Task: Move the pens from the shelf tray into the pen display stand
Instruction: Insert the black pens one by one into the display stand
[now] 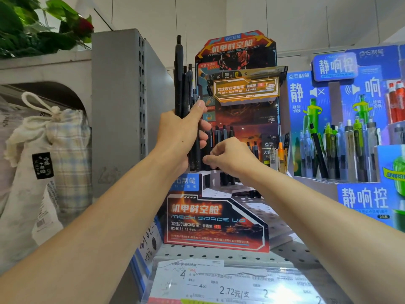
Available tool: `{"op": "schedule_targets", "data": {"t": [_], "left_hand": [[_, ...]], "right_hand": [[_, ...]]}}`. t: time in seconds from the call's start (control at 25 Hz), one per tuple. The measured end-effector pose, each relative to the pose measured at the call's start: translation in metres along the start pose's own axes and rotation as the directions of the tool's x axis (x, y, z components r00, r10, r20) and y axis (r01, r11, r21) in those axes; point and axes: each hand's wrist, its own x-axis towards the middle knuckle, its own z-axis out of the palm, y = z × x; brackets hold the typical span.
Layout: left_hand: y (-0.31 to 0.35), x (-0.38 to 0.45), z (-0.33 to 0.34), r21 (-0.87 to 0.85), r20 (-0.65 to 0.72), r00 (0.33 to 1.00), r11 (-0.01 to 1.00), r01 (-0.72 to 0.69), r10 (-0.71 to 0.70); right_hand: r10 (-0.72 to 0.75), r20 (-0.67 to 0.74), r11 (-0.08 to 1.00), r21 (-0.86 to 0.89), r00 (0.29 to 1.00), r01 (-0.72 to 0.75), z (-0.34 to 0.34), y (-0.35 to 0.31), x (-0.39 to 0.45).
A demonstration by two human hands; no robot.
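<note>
Fingers (202,126) of the left hand (179,132) curl round a bunch of black pens (183,84) held upright — right hand (230,156) at 4 o'clock pinches a pen (224,133) standing in the display stand (217,224).

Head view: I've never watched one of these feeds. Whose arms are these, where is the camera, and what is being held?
There is no machine here. The camera sits on a person's head, looking forward and down along both bare arms at a shop shelf. The left hand grips a bundle of dark pens, held upright. The right hand reaches into the red pen display stand, fingers curled among the pens already standing there; whether it pinches one is hidden. To the right stands a blue pen display. A cloth bag hangs on the left.
</note>
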Motion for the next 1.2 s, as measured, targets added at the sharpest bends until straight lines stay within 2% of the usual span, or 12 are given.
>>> {"op": "schedule_targets", "data": {"t": [0.12, 0.2, 0.28, 0.4, 0.52, 0.68, 0.88, 1.04, 1.12, 1.2], "left_hand": [[0.004, -0.001, 0.001, 0.031, -0.003, 1.0, 0.999, 0.019, -0.019], [0.005, 0.0, 0.001, 0.051, -0.01, 0.999, 0.997, 0.053, -0.053], [0.005, 0.001, 0.0, 0.017, 0.018, 0.997, 0.997, 0.079, -0.08], [0.004, 0.001, -0.002, 0.058, 0.046, 0.996, 0.996, 0.069, -0.072], [0.003, 0.0, -0.002, 0.125, 0.029, 0.998, 0.99, 0.06, -0.064], [0.003, 0.002, -0.003, 0.106, 0.04, 0.992, 0.988, 0.111, -0.116], [0.002, 0.007, -0.008, 0.044, 0.103, 0.984, 0.989, 0.144, -0.148], [0.001, 0.01, -0.01, 0.116, 0.021, 1.0, 0.993, 0.009, -0.011], [0.002, 0.01, -0.012, 0.133, -0.002, 0.999, 0.99, -0.052, 0.052], [0.002, 0.01, -0.014, 0.113, -0.005, 0.996, 0.99, -0.083, 0.084]], "right_hand": [[0.02, 0.041, 0.999, -0.036, 0.999, -0.018, -0.004, -0.005, 0.001], [0.011, -0.028, 0.999, -0.032, 1.0, -0.012, -0.009, -0.008, 0.001], [-0.045, -0.105, 0.991, 0.122, 0.993, 0.058, -0.015, -0.014, 0.0], [-0.086, -0.025, 0.861, 0.502, 0.996, 0.087, -0.024, -0.026, -0.004], [-0.134, 0.079, 0.81, 0.583, 0.988, 0.063, -0.031, -0.031, -0.008], [-0.192, 0.121, 0.716, 0.696, 0.974, 0.054, -0.034, -0.031, -0.007], [-0.22, 0.206, 0.724, 0.689, 0.954, 0.018, -0.033, -0.037, 0.0], [-0.171, 0.253, 0.736, 0.675, 0.952, -0.047, -0.034, -0.044, 0.006], [-0.127, 0.2, 0.74, 0.672, 0.972, -0.041, -0.035, -0.044, 0.008], [-0.062, 0.087, 0.783, 0.622, 0.994, -0.005, -0.032, -0.042, 0.011]]}}
